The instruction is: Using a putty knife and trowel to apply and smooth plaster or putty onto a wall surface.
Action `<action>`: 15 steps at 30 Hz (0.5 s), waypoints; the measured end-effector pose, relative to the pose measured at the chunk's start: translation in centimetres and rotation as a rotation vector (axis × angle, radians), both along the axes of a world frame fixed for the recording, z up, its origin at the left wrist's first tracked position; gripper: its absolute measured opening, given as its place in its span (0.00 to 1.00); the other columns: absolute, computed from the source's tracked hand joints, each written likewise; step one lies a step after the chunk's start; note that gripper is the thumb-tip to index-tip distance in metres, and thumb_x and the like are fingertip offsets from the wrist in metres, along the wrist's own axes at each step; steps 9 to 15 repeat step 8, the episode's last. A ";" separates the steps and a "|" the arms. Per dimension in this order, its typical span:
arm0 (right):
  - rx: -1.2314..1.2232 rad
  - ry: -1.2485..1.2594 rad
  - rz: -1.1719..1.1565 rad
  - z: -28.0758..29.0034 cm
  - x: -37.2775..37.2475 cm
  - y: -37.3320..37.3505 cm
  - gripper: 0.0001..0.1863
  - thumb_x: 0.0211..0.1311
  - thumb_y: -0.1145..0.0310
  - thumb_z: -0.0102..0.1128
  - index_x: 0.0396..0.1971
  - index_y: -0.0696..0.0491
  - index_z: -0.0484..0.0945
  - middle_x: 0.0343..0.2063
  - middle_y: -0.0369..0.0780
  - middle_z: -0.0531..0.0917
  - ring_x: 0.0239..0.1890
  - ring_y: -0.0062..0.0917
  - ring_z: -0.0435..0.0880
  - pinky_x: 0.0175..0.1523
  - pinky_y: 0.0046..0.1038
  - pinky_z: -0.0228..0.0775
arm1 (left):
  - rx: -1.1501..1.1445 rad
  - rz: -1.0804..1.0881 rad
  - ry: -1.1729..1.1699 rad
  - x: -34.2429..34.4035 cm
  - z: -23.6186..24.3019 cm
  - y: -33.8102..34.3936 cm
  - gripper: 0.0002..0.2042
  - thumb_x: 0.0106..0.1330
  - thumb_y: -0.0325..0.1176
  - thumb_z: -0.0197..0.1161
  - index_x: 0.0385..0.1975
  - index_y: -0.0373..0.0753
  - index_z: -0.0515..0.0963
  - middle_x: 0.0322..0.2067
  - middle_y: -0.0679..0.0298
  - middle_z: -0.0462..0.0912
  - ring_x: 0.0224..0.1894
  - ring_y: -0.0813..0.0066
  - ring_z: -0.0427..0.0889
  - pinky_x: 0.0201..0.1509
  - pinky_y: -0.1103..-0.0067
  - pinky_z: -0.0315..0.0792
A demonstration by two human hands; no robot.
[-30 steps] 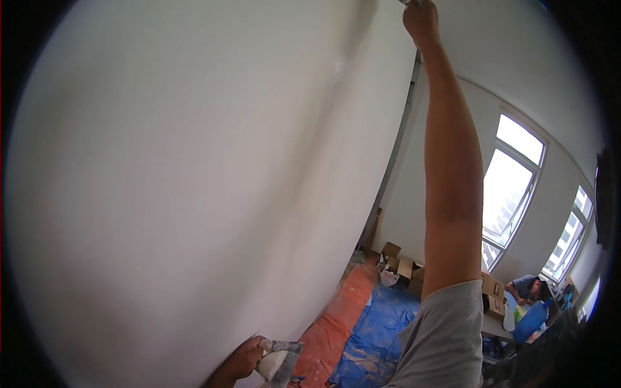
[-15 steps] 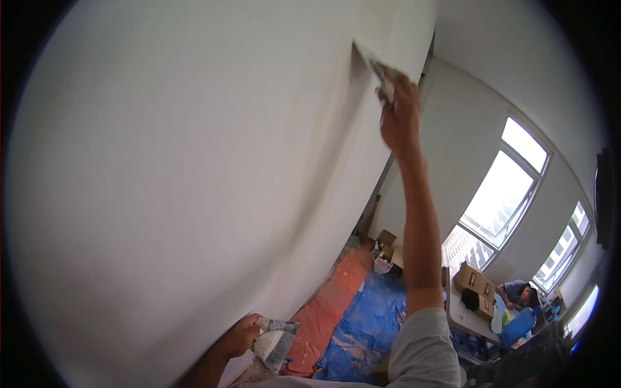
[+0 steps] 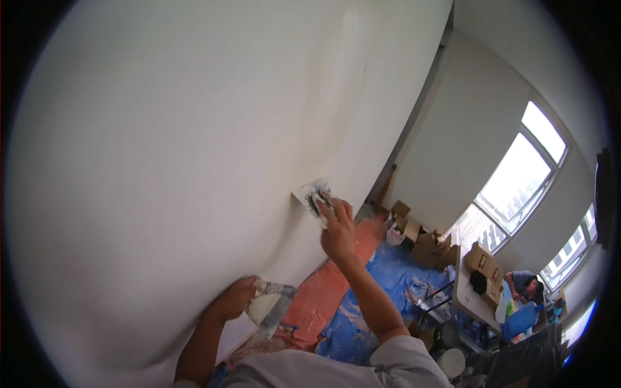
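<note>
My right hand (image 3: 337, 231) is closed on a putty knife (image 3: 305, 192), whose wide blade lies against the white wall (image 3: 194, 161). A faint damp-looking, yellowish band runs up the wall above that blade. Lower and to the left, my left hand (image 3: 237, 297) grips a second putty knife (image 3: 282, 312) with a broad grey blade. A pale mound of putty (image 3: 262, 306) sits on it. The fingers of my left hand partly hide its handle.
Red sheeting (image 3: 317, 297) and blue sheeting (image 3: 362, 323) cover the floor. Cardboard boxes (image 3: 430, 249) stand by the far wall. Right of me, a table (image 3: 469, 294) bears more boxes; a person (image 3: 522, 284) leans beside it, near the windows (image 3: 517, 181).
My right hand has come down the wall from high up, bringing its putty knife along. My left hand has risen slightly and still grips the putty-laden knife. The view has shifted.
</note>
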State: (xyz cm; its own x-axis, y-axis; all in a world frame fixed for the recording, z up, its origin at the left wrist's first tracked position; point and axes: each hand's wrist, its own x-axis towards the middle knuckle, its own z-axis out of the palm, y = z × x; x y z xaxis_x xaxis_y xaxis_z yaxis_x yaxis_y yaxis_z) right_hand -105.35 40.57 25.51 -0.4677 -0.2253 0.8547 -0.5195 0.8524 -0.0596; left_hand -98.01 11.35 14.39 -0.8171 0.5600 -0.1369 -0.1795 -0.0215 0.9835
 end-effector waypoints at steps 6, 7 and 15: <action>-0.961 -0.518 0.462 -12.4 9.4 2.3 0.22 0.71 0.77 0.51 0.64 0.54 0.68 0.49 0.33 0.77 0.48 0.18 0.74 0.53 0.23 0.68 | -0.023 0.586 0.273 3.7 -5.7 5.7 0.14 0.69 0.31 0.49 0.49 0.32 0.75 0.49 0.56 0.76 0.48 0.68 0.76 0.53 0.75 0.72; -0.974 -0.562 0.459 -14.5 11.3 2.7 0.22 0.71 0.77 0.51 0.64 0.54 0.68 0.49 0.33 0.77 0.48 0.18 0.74 0.53 0.23 0.68 | -0.185 0.683 0.423 4.6 -5.7 7.2 0.15 0.70 0.31 0.49 0.51 0.31 0.74 0.53 0.53 0.74 0.51 0.64 0.75 0.57 0.74 0.72; -1.025 -0.487 0.486 -17.2 12.7 3.3 0.24 0.71 0.74 0.53 0.66 0.55 0.66 0.49 0.34 0.77 0.47 0.18 0.75 0.52 0.22 0.68 | -0.208 0.694 0.380 6.9 -6.8 7.4 0.15 0.70 0.31 0.49 0.51 0.31 0.74 0.53 0.53 0.74 0.51 0.64 0.75 0.57 0.74 0.72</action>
